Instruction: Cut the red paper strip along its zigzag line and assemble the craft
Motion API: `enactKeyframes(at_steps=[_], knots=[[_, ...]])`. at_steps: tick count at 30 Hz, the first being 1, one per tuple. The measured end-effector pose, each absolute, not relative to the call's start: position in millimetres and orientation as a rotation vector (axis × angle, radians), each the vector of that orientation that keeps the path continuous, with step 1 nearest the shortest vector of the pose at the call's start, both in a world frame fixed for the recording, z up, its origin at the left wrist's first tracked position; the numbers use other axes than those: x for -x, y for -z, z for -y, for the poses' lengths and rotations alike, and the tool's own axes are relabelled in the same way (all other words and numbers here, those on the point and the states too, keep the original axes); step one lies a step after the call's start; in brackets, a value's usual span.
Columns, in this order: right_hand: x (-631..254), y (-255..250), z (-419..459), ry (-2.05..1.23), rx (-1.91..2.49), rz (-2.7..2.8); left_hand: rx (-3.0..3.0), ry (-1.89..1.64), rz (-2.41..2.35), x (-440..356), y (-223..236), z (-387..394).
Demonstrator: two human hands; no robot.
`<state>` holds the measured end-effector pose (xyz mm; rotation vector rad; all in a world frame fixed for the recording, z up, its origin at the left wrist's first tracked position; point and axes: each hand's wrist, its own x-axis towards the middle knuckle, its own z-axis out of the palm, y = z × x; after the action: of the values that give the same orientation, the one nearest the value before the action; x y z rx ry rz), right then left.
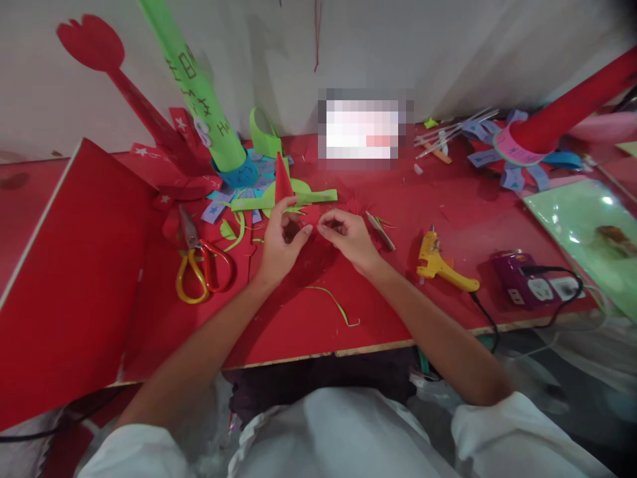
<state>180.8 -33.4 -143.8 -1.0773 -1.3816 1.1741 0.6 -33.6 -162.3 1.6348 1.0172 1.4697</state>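
My left hand (283, 240) is above the red tabletop, its fingers curled and its thumb bent in toward them. My right hand (351, 240) faces it closely, thumb and forefinger pressed together in a pinch. Whatever sits between the fingertips is too small, and too red against the red table, to make out. A pointed red foam or paper piece (283, 180) rises just behind my left fingers; I cannot tell if they touch it. Beyond it lies a light-green round piece with strips (318, 196). A thin green strip (336, 299) curls on the table below my hands.
Scissors (193, 255) with yellow and red handles lie left. At right are a yellow glue gun (440, 262) and a purple power socket (522, 279) with cords. A green tube (209, 113) and red tube (572, 106) stand behind. A red board (74, 279) leans at left.
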Motion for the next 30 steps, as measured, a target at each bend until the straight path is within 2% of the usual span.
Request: enactKeyframes(at_steps=[7, 30], knots=[[-180.4, 145.2, 32.5, -1.084, 1.078, 1.488, -1.702, -1.472, -1.057, 0.2, 160.6, 35.4], [-184.9, 138.8, 34.8, -1.139, 1.074, 1.401, -1.679, -1.438, -1.1, 0.0, 161.2, 36.8]])
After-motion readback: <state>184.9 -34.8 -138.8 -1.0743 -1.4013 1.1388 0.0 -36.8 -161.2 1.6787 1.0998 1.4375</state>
